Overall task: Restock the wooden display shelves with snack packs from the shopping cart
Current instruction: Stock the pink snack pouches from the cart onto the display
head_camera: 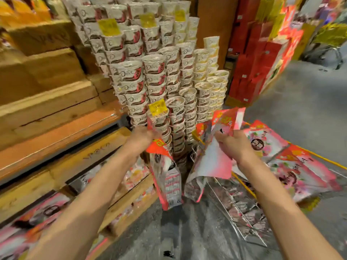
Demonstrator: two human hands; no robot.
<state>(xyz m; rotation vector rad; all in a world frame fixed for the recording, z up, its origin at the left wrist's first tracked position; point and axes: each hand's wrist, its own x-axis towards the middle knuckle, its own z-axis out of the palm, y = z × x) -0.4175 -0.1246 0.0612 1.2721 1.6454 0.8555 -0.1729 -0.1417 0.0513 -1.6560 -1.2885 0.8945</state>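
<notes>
Glossy plastic snack packs (pixel 167 177), wooden shelves (pixel 47 109)

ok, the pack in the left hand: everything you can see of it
The snack pack is a flat, glossy plastic pouch, red-orange at the top, pink and white below, with a printed white label panel. It hangs roughly upright, lower end down, held near its top by the left hand, in the air between the wooden shelves and the cart. Print is blurred.

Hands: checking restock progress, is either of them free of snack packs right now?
No. The left hand and the right hand each grip hanging snack packs.
</notes>
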